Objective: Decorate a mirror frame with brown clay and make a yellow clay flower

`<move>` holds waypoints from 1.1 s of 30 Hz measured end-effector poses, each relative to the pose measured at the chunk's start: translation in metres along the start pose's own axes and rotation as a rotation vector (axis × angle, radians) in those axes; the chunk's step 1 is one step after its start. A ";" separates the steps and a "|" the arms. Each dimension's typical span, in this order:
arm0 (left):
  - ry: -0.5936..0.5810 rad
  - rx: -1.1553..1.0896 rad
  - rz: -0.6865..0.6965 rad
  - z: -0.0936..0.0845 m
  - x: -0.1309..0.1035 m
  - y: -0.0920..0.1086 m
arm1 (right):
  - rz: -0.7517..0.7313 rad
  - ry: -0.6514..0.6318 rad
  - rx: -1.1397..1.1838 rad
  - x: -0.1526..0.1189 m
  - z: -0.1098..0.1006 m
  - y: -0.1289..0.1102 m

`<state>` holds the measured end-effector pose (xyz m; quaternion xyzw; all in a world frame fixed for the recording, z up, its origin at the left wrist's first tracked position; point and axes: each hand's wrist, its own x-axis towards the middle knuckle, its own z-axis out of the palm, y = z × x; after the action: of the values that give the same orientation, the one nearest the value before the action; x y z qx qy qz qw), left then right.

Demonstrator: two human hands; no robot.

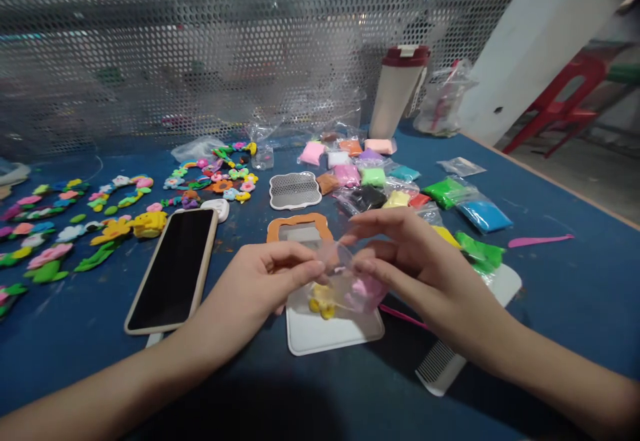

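Note:
A small see-through plastic bag (336, 257) is pinched at its upper edge between both hands. My left hand (273, 273) grips its left side with thumb and forefinger. On the right side, thumb and fingertips of my right hand (417, 257) hold it. A pink lump of modelling clay (367, 292) shows in the bag's lower right. Partly seen through the plastic is a yellow clay flower (323, 301). Under the hands lies a white board (333, 335); just behind it is a frame edged with orange clay (299, 222), partly hidden by my hands.
A phone (173, 271) lies left, near many colourful clay flowers (113, 229). Behind are a mirror (295, 191), clay packets (346, 174) and a tumbler (395, 94). A white comb (443, 364) and pink tool (540, 240) lie right. Perforated metal (200, 61) closes the back.

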<state>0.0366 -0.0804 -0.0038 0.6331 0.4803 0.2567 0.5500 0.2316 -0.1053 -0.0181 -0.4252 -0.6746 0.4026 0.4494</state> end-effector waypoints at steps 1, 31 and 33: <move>0.016 -0.010 -0.001 -0.001 0.000 -0.001 | -0.032 0.059 -0.073 -0.001 0.000 0.001; 0.180 0.767 0.527 0.018 0.000 0.022 | -0.187 0.036 -0.516 -0.010 0.004 -0.008; 0.169 0.782 0.536 0.018 0.001 0.021 | -0.194 0.003 -0.486 -0.010 0.004 -0.008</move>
<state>0.0595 -0.0860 0.0109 0.8709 0.4039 0.2400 0.1444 0.2286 -0.1176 -0.0141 -0.4546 -0.7886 0.1831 0.3713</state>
